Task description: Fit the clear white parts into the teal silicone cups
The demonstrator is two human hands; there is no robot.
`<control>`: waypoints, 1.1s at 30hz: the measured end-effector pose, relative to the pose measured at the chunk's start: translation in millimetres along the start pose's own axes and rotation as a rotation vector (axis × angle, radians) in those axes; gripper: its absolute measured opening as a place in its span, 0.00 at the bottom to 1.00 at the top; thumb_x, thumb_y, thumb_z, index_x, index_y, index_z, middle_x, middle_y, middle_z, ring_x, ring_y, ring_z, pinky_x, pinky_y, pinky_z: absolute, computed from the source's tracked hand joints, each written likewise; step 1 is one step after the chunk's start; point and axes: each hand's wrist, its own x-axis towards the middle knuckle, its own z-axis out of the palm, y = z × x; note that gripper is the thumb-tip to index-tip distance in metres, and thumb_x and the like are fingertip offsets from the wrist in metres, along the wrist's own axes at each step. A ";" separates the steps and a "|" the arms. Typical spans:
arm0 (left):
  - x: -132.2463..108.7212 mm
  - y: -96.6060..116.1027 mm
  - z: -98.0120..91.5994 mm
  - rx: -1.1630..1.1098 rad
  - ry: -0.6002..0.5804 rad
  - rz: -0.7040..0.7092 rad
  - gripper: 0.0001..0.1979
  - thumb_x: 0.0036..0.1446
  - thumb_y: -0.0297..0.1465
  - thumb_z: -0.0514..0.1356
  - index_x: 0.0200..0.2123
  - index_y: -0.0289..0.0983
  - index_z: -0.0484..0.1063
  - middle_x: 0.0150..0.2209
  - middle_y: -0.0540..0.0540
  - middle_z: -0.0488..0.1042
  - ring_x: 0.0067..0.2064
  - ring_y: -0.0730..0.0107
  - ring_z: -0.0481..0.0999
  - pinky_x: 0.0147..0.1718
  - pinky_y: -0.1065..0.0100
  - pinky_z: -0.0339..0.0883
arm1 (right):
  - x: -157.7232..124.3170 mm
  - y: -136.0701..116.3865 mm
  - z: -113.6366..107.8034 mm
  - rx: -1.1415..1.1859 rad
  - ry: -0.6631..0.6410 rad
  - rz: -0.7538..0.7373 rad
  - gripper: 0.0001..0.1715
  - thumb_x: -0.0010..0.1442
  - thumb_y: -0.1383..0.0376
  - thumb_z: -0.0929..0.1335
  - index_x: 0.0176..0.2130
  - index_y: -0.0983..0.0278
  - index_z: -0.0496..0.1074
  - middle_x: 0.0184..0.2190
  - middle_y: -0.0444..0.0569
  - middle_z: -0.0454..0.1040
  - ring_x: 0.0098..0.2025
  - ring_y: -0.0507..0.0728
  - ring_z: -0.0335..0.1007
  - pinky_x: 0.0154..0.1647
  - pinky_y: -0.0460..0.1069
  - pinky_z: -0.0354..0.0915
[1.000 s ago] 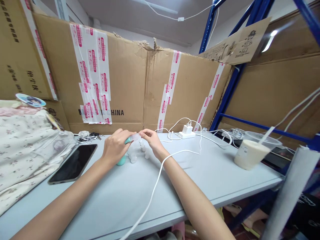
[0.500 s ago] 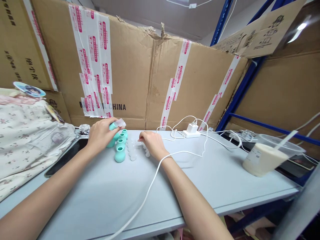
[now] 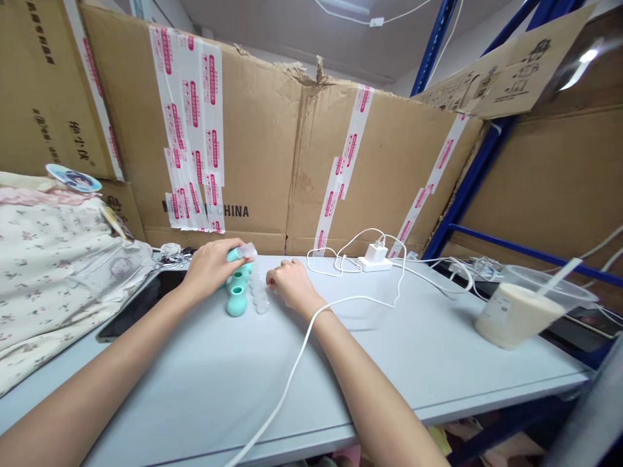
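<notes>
My left hand (image 3: pixel 210 264) is closed round a small teal bottle with a clear cap (image 3: pixel 242 251), holding it just above the table at the back. Below it stand two more teal bottles (image 3: pixel 236 301) in a row. Beside them lies a row of small clear caps (image 3: pixel 259 295). My right hand (image 3: pixel 291 283) rests on the table with its fingers curled over the clear caps; what the fingers pinch is hidden.
A dark phone (image 3: pixel 141 303) lies left of my left arm, next to flowered cloth (image 3: pixel 53 259). A white charger (image 3: pixel 375 255) with cables sits at the back; one cable (image 3: pixel 292 370) crosses my right wrist. A lidded drink cup (image 3: pixel 520 309) stands right. Cardboard walls (image 3: pixel 272 155) close the back.
My left hand pulled the capped teal bottle away from my right hand and back toward the row. My right hand dropped onto the clear caps. The camera shifted slightly.
</notes>
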 end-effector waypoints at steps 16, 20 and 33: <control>-1.3 -1.3 0.8 0.018 -0.029 0.014 0.15 0.52 0.45 0.54 0.35 0.42 0.71 0.39 0.52 0.74 0.41 0.64 0.71 0.32 0.70 0.55 | -4.6 -0.6 7.3 -0.028 0.012 -0.030 0.05 0.55 0.66 0.68 0.33 0.62 0.75 0.33 0.48 0.75 0.38 0.58 0.62 0.38 0.52 0.45; -0.3 -4.8 2.6 0.029 -0.036 0.035 0.17 0.52 0.46 0.54 0.36 0.42 0.72 0.40 0.51 0.74 0.42 0.63 0.71 0.34 0.70 0.56 | -5.1 1.9 4.8 0.009 0.015 -0.027 0.06 0.55 0.66 0.68 0.35 0.62 0.75 0.35 0.49 0.75 0.40 0.58 0.62 0.39 0.52 0.45; -8.0 7.5 9.4 0.029 -0.134 0.139 0.17 0.51 0.45 0.53 0.36 0.40 0.72 0.34 0.46 0.72 0.36 0.64 0.70 0.30 0.69 0.53 | -8.3 6.6 -27.6 1.045 0.123 0.103 0.12 0.52 0.63 0.69 0.37 0.66 0.75 0.36 0.47 0.75 0.34 0.50 0.68 0.37 0.45 0.60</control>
